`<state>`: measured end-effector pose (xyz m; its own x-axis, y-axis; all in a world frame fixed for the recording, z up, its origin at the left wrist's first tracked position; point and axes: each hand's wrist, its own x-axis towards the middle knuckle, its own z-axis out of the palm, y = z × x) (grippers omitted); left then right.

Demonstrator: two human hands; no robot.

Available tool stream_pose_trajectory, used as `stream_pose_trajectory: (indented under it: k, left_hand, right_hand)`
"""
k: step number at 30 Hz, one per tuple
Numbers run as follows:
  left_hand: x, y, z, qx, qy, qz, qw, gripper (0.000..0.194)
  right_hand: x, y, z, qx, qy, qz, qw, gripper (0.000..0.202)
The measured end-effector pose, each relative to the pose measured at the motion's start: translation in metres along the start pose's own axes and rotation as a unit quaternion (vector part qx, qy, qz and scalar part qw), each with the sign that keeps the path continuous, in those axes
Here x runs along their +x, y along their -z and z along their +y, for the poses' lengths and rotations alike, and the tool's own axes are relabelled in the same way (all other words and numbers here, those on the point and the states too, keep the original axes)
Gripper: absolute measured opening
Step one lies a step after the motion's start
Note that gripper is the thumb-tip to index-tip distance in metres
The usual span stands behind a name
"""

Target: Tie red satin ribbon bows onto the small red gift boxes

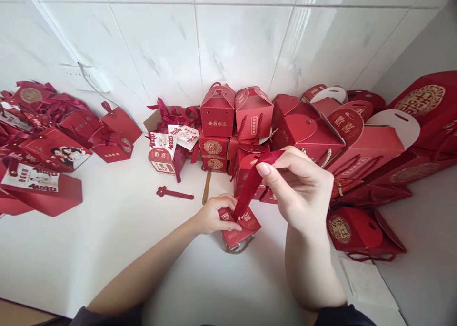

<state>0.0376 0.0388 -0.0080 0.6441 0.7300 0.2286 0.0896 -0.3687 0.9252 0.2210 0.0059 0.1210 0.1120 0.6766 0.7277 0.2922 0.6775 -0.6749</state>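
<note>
A small red gift box [233, 240] with light lettering and a twisted cord handle rests on the white table. My left hand [216, 215] grips its top, thumb across the lid and fingers on the far side. Above and to the right, my right hand [298, 185] pinches a dark red ribbon [248, 188] between thumb and fingers. The ribbon runs down in a taut strip to the top of the box. Whether it passes through the lid or around it, I cannot tell.
Stacked red gift boxes [217, 119] stand along the tiled wall, with larger ones [371, 145] at right. More ribboned boxes [57, 145] crowd the left side. A red flower-ended strip [174, 193] and a flat brown strip [206, 188] lie on the table [117, 240].
</note>
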Motion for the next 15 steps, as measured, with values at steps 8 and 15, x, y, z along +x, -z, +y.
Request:
stream_pose_trajectory:
  k: [8, 15]
  left_hand:
    - [0.005, 0.008, 0.002, 0.015, -0.039, -0.072, 0.997, 0.02]
    - [0.004, 0.006, 0.003, 0.014, -0.006, -0.071, 0.997, 0.02]
  right_hand:
    - [-0.001, 0.008, 0.003, 0.096, -0.104, -0.004, 0.99, 0.017]
    - [-0.004, -0.021, 0.014, 0.212, -0.145, -0.016, 0.966, 0.017]
